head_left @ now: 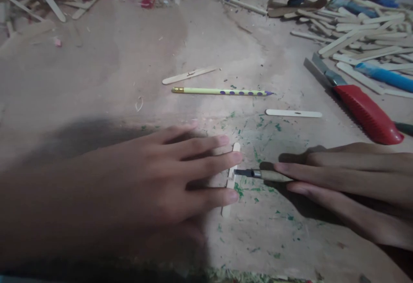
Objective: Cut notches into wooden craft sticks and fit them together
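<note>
My left hand (158,179) lies flat on the wooden table with its fingers spread. Two of its fingertips press on a craft stick (230,183), which lies roughly upright in the picture and has a small notch or raised sliver near its middle. From the other side, my right hand (358,184) pinches the pale handle of a small carving chisel (271,175) between thumb and fingers. The chisel's flat metal tip touches the stick's edge at the notch, between two left fingers. My left thumb is mostly in dark shadow.
A yellow-green pencil (206,90) lies beyond my hands, between two marked craft sticks (189,75). At right rests a red utility knife (368,113), blade out. Piles of craft sticks (364,33) fill both far corners. Green flecks dot the tabletop (267,231).
</note>
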Demonstrator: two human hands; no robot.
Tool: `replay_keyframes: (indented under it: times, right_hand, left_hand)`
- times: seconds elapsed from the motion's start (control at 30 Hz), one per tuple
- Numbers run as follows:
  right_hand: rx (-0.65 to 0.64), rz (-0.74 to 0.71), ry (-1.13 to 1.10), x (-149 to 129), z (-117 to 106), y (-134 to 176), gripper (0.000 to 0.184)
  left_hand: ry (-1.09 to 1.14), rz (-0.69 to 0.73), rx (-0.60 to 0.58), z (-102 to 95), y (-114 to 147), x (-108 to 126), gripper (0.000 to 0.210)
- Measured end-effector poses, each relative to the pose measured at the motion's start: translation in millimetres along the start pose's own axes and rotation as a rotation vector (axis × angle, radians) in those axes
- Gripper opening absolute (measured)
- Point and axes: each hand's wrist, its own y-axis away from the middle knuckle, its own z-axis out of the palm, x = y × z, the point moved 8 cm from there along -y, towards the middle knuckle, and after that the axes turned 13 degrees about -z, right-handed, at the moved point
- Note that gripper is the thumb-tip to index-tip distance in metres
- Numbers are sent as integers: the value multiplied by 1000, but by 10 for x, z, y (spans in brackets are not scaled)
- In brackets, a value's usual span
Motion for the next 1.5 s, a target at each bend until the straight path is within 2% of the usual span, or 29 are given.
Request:
replay_keyframes:
  times: [0.17,0.3,0.37,0.43,0.53,0.67,0.77,0.87,1.0,1.17,1.37,1.5]
  right_hand:
    - [-33,-66,28,-16,15,-17,34]
    - [-31,-57,52,-12,32,23,33]
    - [-32,-26,24,15,33,40,35]
    - [-89,-12,-34,34,61,31,37]
    - [-149,-68,-57,8,65,-32,35]
    - [-111,-81,-36,9,50,-72,30]
    - [-23,-23,-69,48,48,-19,31]
    - [4,-25,-67,42,74,36,34]
    - [3,-6,-39,41,97,55,36]
    - [-37,-4,-31,26,71,58,35]
    - [-216,-55,-97,63,61,78,51]
    - [-200,-86,-75,63,62,8,37]
  left_hand:
    - [19,-6,1,-6,-8,-15,38]
    - [41,-22,6,21,-1,-18,41]
    - [71,-60,29,29,-3,-5,40]
    - [104,-121,69,33,-12,28,39]
    - [124,-194,108,67,-25,138,39]
    - [117,-207,108,122,-17,278,39]
    - [113,-229,121,89,11,204,39]
    - [118,-174,107,29,32,65,36]
    - [84,-28,17,37,46,-22,38]
    - [63,-40,42,33,25,-29,37]
    - [41,-27,36,57,19,-13,37]
    - [47,-37,54,33,42,-25,36]
